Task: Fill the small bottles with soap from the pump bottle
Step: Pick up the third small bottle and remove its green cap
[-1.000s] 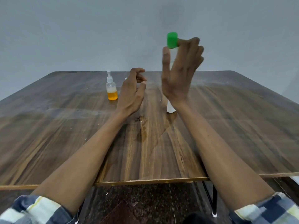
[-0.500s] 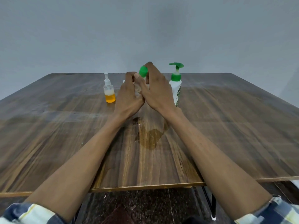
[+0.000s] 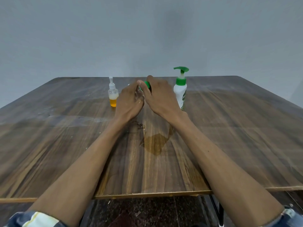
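Dim, even indoor light, soft sheen on table (image 3: 229, 128), wide-angle bowing at edges, slightly soft focus

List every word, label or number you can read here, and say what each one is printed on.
Pump bottle: green print on its white side, partly hidden by the right hand; it seems to begin with "D", but it is too small and blurred to read.
Small spray bottle with orange liquid: no text visible.
Green cap between the fingers: no text visible.
Table: none.
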